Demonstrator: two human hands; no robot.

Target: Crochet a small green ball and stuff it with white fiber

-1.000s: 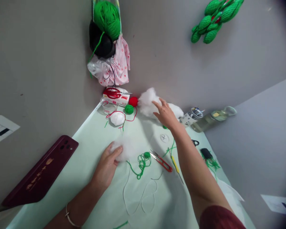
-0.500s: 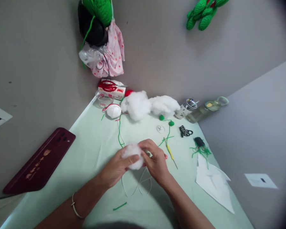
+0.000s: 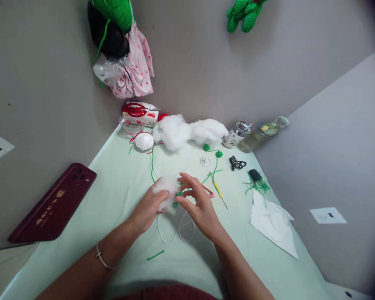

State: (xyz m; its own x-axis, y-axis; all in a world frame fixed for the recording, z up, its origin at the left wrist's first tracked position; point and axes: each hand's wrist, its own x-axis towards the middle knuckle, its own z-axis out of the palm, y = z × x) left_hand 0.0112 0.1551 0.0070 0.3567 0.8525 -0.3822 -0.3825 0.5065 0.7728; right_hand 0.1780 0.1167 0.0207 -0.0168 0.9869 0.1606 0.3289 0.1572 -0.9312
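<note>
A tuft of white fiberfill stuffing [image 3: 166,188] is gripped in my left hand [image 3: 146,208], the thumb pressed over its front. Just to the right, my right hand [image 3: 198,204] hovers with its fingers apart and nothing in them. Small green crocheted pieces [image 3: 176,200] show between the hands, partly hidden. An orange-red tool with a loop end [image 3: 210,192] lies behind my right fingers, mostly covered. Beyond it rests a crochet hook with a yellow handle [image 3: 218,188]. Loops of white yarn [image 3: 186,231] lie on the table below the hands.
Piles of stuffing [image 3: 175,132], a white yarn ball [image 3: 144,141] and red scissors [image 3: 135,110] stand along the back. A pen cup [image 3: 236,135], a bottle [image 3: 256,138] and a hair claw [image 3: 237,163] are back right. Paper [image 3: 271,223] lies right, a maroon phone-shaped object [image 3: 54,202] left.
My right hand has let go of the stuffing and opened, moving slightly away to the right. My left hand keeps the tuft. The whole view has shifted a little.
</note>
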